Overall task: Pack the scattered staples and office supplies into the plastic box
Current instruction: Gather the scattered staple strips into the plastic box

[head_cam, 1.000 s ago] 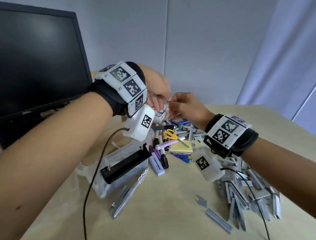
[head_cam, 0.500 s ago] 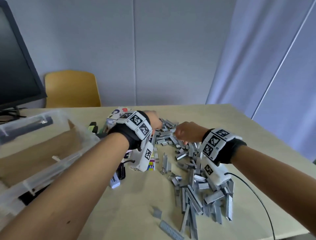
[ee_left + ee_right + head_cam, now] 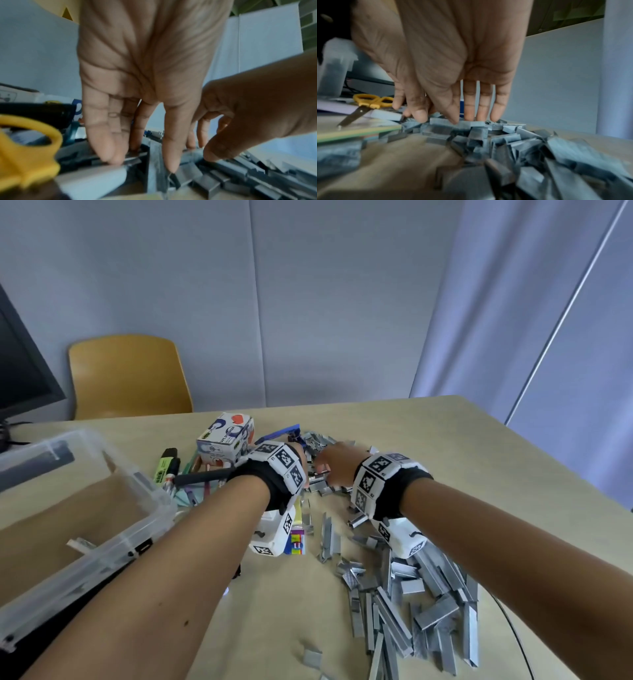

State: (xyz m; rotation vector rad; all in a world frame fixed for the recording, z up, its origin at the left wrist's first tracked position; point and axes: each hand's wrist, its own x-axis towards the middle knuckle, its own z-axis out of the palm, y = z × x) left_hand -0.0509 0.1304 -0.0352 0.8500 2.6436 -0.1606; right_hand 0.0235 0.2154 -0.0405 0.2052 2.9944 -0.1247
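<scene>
Grey staple strips (image 3: 411,594) lie heaped on the table's right half, and the heap runs back to both hands. My left hand (image 3: 301,460) reaches down into the far end of the heap. In the left wrist view its fingers (image 3: 168,155) are straight, with their tips on staple strips (image 3: 214,178). My right hand (image 3: 337,465) is close beside it, fingers (image 3: 481,108) straight, tips resting on the staples (image 3: 471,129). The clear plastic box (image 3: 137,508) stands open at the left.
Yellow-handled scissors (image 3: 30,148), a green highlighter (image 3: 166,465), pens, a white printed carton (image 3: 224,440) and sticky notes (image 3: 296,542) lie between box and heap. A black stapler (image 3: 34,460) is in the box. A yellow chair (image 3: 130,374) and a monitor (image 3: 20,371) stand behind.
Both hands have come down from above the supplies onto the far end of the staple heap. The head view has swung right, so the box now sits at the left.
</scene>
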